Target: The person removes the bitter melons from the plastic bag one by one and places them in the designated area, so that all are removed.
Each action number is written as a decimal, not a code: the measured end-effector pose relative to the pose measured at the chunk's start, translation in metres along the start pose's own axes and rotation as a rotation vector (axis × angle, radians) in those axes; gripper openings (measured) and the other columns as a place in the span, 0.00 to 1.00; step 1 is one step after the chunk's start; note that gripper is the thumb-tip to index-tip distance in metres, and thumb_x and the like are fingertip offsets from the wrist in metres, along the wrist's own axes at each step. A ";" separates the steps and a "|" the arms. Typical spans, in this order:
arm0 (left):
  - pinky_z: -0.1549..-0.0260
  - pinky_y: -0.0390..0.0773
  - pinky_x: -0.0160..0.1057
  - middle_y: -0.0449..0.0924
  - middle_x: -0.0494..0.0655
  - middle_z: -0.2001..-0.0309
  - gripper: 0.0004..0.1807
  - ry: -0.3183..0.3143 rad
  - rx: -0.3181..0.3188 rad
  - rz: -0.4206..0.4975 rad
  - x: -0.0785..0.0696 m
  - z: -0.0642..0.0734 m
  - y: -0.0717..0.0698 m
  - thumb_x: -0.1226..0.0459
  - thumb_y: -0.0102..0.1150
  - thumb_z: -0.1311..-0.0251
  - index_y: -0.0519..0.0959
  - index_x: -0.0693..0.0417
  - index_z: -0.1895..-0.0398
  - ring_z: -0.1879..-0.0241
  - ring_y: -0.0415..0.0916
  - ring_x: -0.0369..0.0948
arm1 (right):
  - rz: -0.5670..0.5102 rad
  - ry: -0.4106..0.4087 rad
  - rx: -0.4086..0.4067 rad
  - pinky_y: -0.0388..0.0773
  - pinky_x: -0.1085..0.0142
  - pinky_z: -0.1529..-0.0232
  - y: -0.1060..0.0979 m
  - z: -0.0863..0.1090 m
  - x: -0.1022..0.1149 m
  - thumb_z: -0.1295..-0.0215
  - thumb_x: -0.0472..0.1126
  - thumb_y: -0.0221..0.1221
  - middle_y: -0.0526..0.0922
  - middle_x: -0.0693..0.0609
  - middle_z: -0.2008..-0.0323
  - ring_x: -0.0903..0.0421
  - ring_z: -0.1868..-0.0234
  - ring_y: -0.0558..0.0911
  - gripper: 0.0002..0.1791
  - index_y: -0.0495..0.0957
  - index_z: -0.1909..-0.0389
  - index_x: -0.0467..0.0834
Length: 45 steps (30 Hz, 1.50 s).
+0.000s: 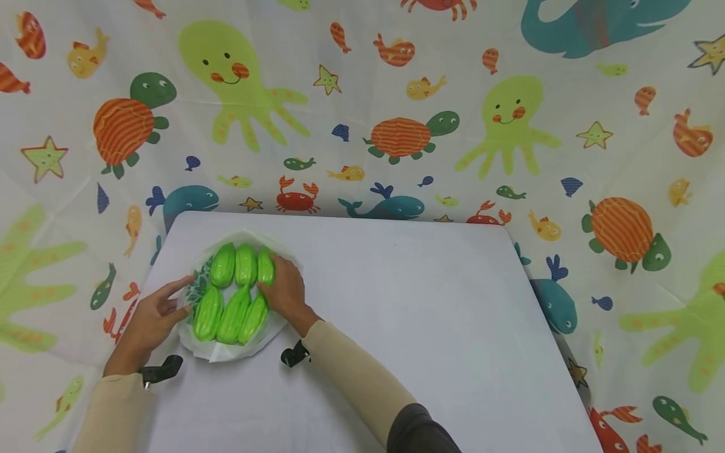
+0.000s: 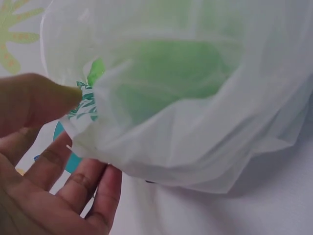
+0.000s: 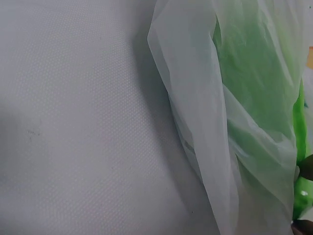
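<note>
Several glossy, ridged, bright green elongated toy pieces (image 1: 232, 314) lie in two rows inside a white translucent plastic bag (image 1: 212, 351), whose mouth is spread open on the table. My right hand (image 1: 287, 286) grips the rightmost green piece (image 1: 265, 267) of the far row, thumb on the near side. In the right wrist view only dark fingertips (image 3: 306, 169) show beside green at the edge. My left hand (image 1: 148, 318) is at the bag's left rim, thumb and index spread apart. Its thumb (image 2: 54, 100) overlaps the bag's teal leaf print (image 2: 88, 105), with the other fingers loosely bent below.
A white-covered table (image 1: 408, 327) extends to the right of the bag. Behind it hangs a white cloth (image 1: 362, 94) printed with sea animals, which also shows along both sides. Each wrist carries a small black camera mount (image 1: 161, 371).
</note>
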<state>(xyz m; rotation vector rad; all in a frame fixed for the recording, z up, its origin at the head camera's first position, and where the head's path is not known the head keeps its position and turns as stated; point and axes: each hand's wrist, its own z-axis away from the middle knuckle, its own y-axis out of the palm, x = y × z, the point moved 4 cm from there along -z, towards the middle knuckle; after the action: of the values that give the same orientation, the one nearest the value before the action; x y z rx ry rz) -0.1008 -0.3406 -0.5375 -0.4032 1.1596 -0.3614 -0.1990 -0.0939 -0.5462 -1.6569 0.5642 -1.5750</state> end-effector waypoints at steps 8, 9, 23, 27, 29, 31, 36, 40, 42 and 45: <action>0.32 0.60 0.82 0.42 0.69 0.15 0.37 -0.009 0.018 0.004 0.002 0.000 -0.001 0.57 0.52 0.20 0.52 0.38 0.13 0.22 0.49 0.78 | -0.015 -0.022 -0.026 0.79 0.66 0.32 -0.001 0.003 -0.003 0.28 0.46 0.67 0.80 0.55 0.30 0.58 0.31 0.80 0.38 0.67 0.20 0.52; 0.32 0.60 0.82 0.42 0.69 0.15 0.37 -0.006 0.018 0.002 0.002 0.000 -0.001 0.57 0.53 0.20 0.52 0.37 0.13 0.22 0.49 0.78 | -0.017 -0.034 -0.034 0.79 0.66 0.33 -0.002 0.004 -0.003 0.28 0.45 0.67 0.80 0.55 0.30 0.58 0.32 0.80 0.37 0.67 0.20 0.51; 0.33 0.65 0.80 0.48 0.70 0.16 0.37 -0.004 -0.030 -0.023 -0.001 0.001 -0.003 0.61 0.53 0.22 0.56 0.38 0.14 0.23 0.55 0.76 | -0.135 -0.133 -0.058 0.75 0.63 0.25 -0.017 0.024 0.009 0.29 0.41 0.68 0.76 0.51 0.25 0.56 0.25 0.76 0.39 0.66 0.20 0.47; 0.33 0.65 0.80 0.49 0.71 0.16 0.37 0.004 -0.028 -0.023 0.000 0.001 -0.003 0.62 0.53 0.22 0.55 0.39 0.13 0.24 0.56 0.76 | -0.168 -0.156 -0.044 0.72 0.63 0.23 -0.021 0.031 0.012 0.29 0.41 0.68 0.74 0.50 0.24 0.55 0.23 0.74 0.39 0.65 0.19 0.46; 0.33 0.65 0.80 0.48 0.71 0.16 0.37 0.005 -0.027 -0.016 0.000 0.002 -0.003 0.61 0.53 0.22 0.55 0.39 0.13 0.24 0.56 0.76 | -0.174 -0.162 -0.042 0.72 0.64 0.23 -0.023 0.035 0.013 0.28 0.41 0.68 0.74 0.50 0.24 0.55 0.23 0.73 0.39 0.65 0.19 0.46; 0.33 0.65 0.80 0.48 0.70 0.16 0.37 0.005 -0.026 -0.011 0.001 0.002 -0.003 0.61 0.53 0.21 0.55 0.38 0.13 0.24 0.56 0.76 | -0.187 -0.164 -0.041 0.71 0.64 0.22 -0.025 0.038 0.013 0.28 0.42 0.68 0.74 0.50 0.24 0.56 0.23 0.73 0.39 0.65 0.19 0.46; 0.33 0.65 0.79 0.48 0.69 0.16 0.37 0.003 -0.028 -0.012 0.001 0.002 -0.002 0.60 0.54 0.21 0.55 0.35 0.13 0.24 0.57 0.76 | -0.225 -0.160 -0.042 0.70 0.65 0.22 -0.032 0.047 0.011 0.28 0.41 0.67 0.73 0.50 0.23 0.56 0.22 0.72 0.38 0.65 0.20 0.47; 0.34 0.67 0.79 0.51 0.69 0.16 0.37 0.003 -0.043 -0.036 0.001 0.002 -0.003 0.61 0.55 0.21 0.55 0.36 0.14 0.24 0.58 0.75 | -0.254 -0.151 -0.040 0.74 0.67 0.26 -0.034 0.052 0.008 0.27 0.40 0.66 0.73 0.50 0.23 0.56 0.23 0.73 0.38 0.65 0.19 0.47; 0.34 0.67 0.79 0.52 0.69 0.17 0.37 0.006 -0.051 -0.046 0.001 0.002 -0.003 0.61 0.55 0.21 0.56 0.36 0.14 0.25 0.59 0.75 | -0.269 -0.155 -0.046 0.76 0.70 0.29 -0.035 0.054 0.006 0.27 0.39 0.66 0.72 0.49 0.23 0.56 0.24 0.73 0.38 0.65 0.19 0.47; 0.35 0.68 0.79 0.54 0.70 0.18 0.37 0.012 -0.062 -0.057 0.001 0.001 -0.002 0.61 0.55 0.21 0.56 0.37 0.14 0.26 0.61 0.74 | -0.289 -0.168 -0.059 0.77 0.72 0.31 -0.036 0.056 0.005 0.28 0.38 0.66 0.72 0.47 0.22 0.56 0.23 0.73 0.38 0.65 0.20 0.46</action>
<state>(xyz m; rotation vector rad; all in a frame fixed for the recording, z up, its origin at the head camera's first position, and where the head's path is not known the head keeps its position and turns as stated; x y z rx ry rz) -0.0993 -0.3431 -0.5367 -0.4897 1.1749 -0.3790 -0.1505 -0.0629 -0.5124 -1.9636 0.2961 -1.6101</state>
